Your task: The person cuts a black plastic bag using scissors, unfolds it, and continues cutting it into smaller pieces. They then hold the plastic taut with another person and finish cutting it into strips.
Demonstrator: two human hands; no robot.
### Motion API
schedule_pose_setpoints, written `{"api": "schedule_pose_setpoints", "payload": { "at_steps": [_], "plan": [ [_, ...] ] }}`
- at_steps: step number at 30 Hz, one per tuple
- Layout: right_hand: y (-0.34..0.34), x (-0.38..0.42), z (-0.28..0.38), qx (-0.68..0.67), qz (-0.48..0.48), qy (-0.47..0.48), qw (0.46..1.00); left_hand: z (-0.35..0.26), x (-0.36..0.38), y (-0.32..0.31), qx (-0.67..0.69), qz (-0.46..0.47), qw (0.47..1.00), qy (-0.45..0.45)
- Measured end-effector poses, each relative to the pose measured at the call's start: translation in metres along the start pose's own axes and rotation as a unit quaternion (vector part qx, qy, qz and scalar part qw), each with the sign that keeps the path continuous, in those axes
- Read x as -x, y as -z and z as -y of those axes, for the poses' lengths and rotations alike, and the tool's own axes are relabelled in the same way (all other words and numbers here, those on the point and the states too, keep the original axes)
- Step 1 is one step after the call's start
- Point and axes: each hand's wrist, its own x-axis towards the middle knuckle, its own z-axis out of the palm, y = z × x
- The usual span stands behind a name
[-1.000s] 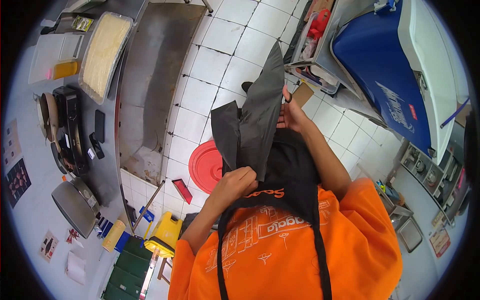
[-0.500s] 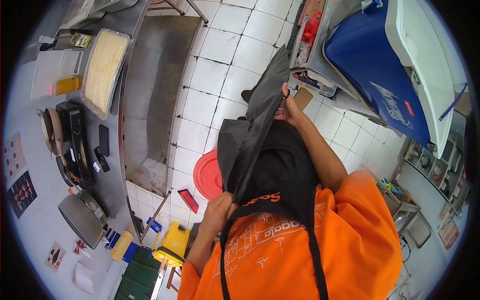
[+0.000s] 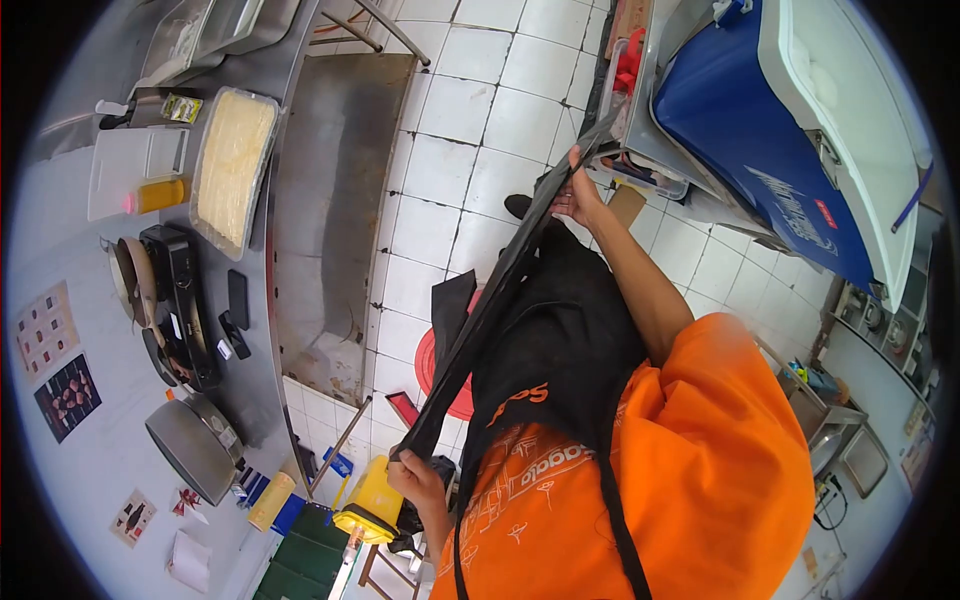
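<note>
My two hands hold a black plastic bag (image 3: 497, 290) pulled out into a long taut strip in front of my body. At the far end, my right hand (image 3: 577, 195) grips it near a shelf of a metal rack. The near end is in my left hand (image 3: 418, 480), low beside my waist. I wear an orange shirt (image 3: 700, 470) and a black apron (image 3: 565, 340). A loose flap of the bag hangs at the middle, over the floor.
A steel counter (image 3: 330, 180) runs on the left with a tray of pale food (image 3: 232, 170), an orange bottle (image 3: 160, 195), a black stove (image 3: 175, 300) and a pan (image 3: 195, 445). A red round lid (image 3: 432, 362) and yellow jerrycan (image 3: 375, 495) sit on the tiled floor. A blue cooler (image 3: 740, 120) is right.
My hands have moved apart: the right went forward and up, the left down toward my waist. The bag went from a loose bunched sheet to a stretched strip.
</note>
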Motion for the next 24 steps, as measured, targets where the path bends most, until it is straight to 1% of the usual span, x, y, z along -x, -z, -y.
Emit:
{"api": "schedule_pose_setpoints", "payload": {
  "at_steps": [2,4,5,6,7,8,9,10,11,13,14,15,16,17,18,20,21,22,24],
  "plan": [
    [-0.016,-0.001,0.008,-0.023,-0.007,0.006,1.000,-0.001,0.004,-0.003,0.048,-0.093,0.993,0.063],
    [-0.030,-0.003,0.013,-0.072,-0.042,0.030,0.996,0.007,0.011,-0.004,0.022,-0.101,0.992,0.074],
    [-0.038,-0.004,0.014,-0.072,-0.039,0.030,0.996,0.012,0.015,-0.005,-0.003,-0.105,0.991,0.087],
    [-0.045,-0.006,0.015,-0.074,-0.062,0.039,0.995,0.017,0.019,-0.008,-0.003,-0.108,0.990,0.086],
    [-0.050,-0.008,0.016,-0.076,-0.085,0.048,0.992,0.022,0.024,-0.011,0.012,-0.119,0.984,0.129],
    [-0.049,-0.021,0.012,-0.076,-0.082,0.047,0.993,0.026,0.027,-0.013,0.027,-0.128,0.976,0.172],
    [-0.049,-0.035,0.009,-0.087,-0.107,0.047,0.989,0.029,0.029,-0.014,0.027,-0.131,0.976,0.172],
    [-0.048,-0.049,0.007,-0.098,-0.131,0.048,0.985,0.032,0.029,-0.015,0.023,-0.165,0.970,0.178],
    [-0.051,-0.056,0.010,-0.099,-0.130,0.048,0.985,0.035,0.031,-0.016,0.019,-0.199,0.963,0.183],
    [-0.054,-0.067,0.016,-0.058,-0.224,0.062,0.971,0.047,0.039,-0.018,0.009,-0.188,0.964,0.189],
    [-0.057,-0.065,0.020,-0.059,-0.223,0.063,0.971,0.054,0.045,-0.018,-0.001,-0.177,0.964,0.197],
    [-0.060,-0.063,0.026,-0.040,-0.249,0.059,0.966,0.064,0.051,-0.019,-0.001,-0.180,0.964,0.196],
    [-0.064,-0.059,0.033,-0.019,-0.274,0.055,0.960,0.076,0.059,-0.019,-0.012,-0.214,0.950,0.228],
    [-0.063,-0.054,0.043,-0.016,-0.274,0.049,0.960,0.083,0.065,-0.017,-0.022,-0.248,0.933,0.260],
    [-0.065,-0.049,0.051,-0.016,-0.271,0.050,0.961,0.090,0.073,-0.015,-0.022,-0.252,0.932,0.260],
    [-0.064,-0.046,0.058,-0.027,-0.187,0.069,0.980,0.096,0.083,-0.007,-0.041,-0.249,0.912,0.322],
    [-0.057,-0.069,0.049,-0.019,-0.161,0.076,0.984,0.097,0.085,-0.009,-0.035,-0.265,0.908,0.323],
    [-0.058,-0.063,0.050,-0.017,-0.161,0.074,0.984,0.097,0.086,-0.008,-0.036,-0.265,0.907,0.324],
    [-0.062,-0.055,0.056,0.025,-0.087,0.045,0.995,0.099,0.087,-0.010,-0.011,-0.281,0.898,0.338]
  ]
}}
